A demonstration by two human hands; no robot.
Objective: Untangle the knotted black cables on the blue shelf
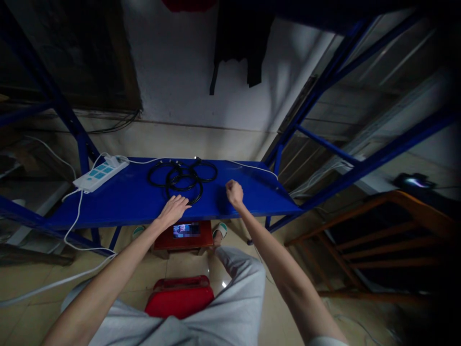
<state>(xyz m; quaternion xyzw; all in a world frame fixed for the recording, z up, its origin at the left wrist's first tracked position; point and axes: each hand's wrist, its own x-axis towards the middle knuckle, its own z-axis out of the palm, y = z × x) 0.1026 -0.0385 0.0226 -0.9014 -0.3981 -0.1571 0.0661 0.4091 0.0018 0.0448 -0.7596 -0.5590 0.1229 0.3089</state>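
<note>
Blue metal shelf spans my remote view. Overlapping black cable coils lie flat left of its centre, with a white power strip with blue sockets beyond. I see the left hand, fingers extended, at the nearest coil, apparently steadying it; the right hand is fisted, contents hidden. Round, the coils lack a long axis; small plug ends seem to point toward the far edge.
</note>
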